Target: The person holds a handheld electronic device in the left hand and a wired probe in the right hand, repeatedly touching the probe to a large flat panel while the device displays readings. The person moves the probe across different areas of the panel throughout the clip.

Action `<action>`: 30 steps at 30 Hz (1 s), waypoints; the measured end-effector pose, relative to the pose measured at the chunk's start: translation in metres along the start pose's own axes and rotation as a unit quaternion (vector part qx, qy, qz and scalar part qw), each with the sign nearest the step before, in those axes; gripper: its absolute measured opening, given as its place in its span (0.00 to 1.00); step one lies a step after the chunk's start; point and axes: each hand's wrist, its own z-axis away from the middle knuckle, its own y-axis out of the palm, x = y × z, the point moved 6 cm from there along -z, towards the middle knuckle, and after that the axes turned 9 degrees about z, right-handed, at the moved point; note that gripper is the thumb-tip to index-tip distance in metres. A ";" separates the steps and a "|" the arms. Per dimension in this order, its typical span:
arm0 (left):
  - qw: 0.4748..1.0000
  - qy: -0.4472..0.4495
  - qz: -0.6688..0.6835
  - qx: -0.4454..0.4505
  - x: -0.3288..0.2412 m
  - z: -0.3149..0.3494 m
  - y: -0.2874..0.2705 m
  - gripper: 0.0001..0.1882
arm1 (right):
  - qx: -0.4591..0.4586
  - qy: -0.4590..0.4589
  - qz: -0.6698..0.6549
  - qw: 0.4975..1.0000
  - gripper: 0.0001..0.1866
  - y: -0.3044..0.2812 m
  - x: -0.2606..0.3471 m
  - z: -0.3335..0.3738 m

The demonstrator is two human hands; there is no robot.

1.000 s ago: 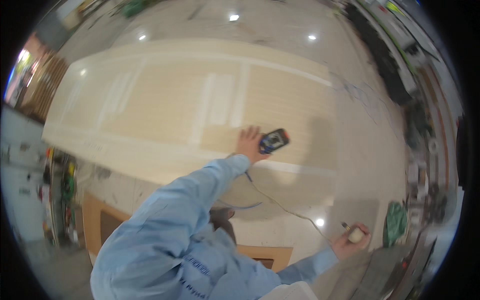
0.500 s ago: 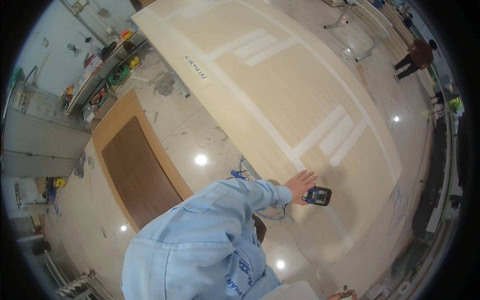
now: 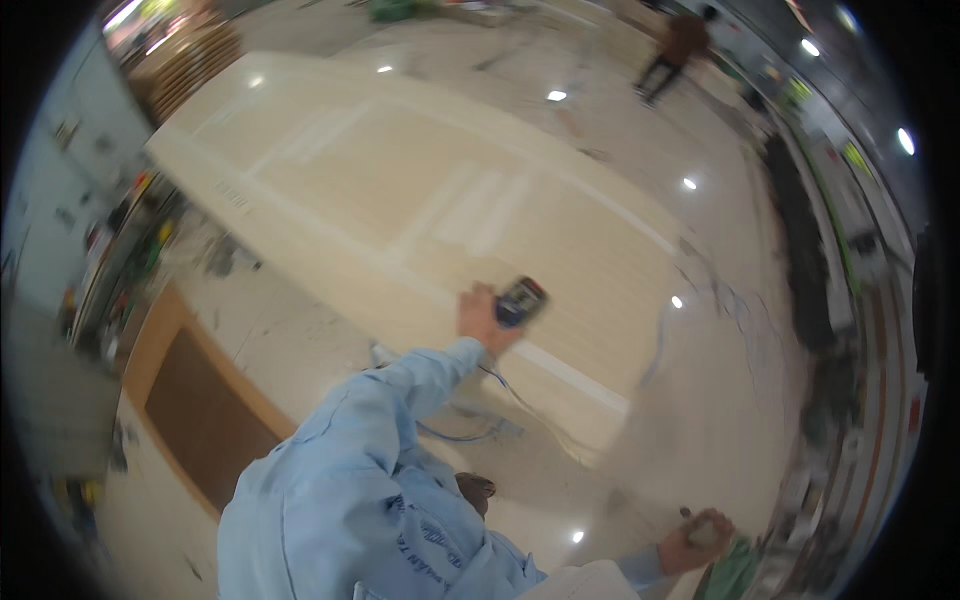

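Black rectangular device with rounded corners [image 3: 522, 300] at left hand [image 3: 487, 315], over large cream flat panel [image 3: 330, 190].
Pointing with reddish end to upper right, with long axis slanting; at lower left end, with left fingers partly spread, cannot tell if gripping. At right hand [image 3: 695, 545], with fingers curled around pale rounded object [image 3: 708, 533]; near it, crumpled green bag-like thing [image 3: 733, 572], with inside hidden.
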 end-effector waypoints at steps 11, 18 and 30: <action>0.972 -0.087 -0.119 -0.181 -0.050 -0.010 0.091 0.56 | -0.035 0.203 -0.208 0.956 0.06 0.009 -0.020 -0.127; 0.966 -0.048 -0.150 -0.207 -0.037 -0.009 0.078 0.52 | 0.076 0.399 -0.387 0.828 0.10 0.096 -0.151 -0.201; 0.880 -0.256 -0.134 -0.378 -0.096 -0.029 0.149 0.55 | 0.289 0.154 0.056 0.943 0.08 0.255 -0.223 -0.335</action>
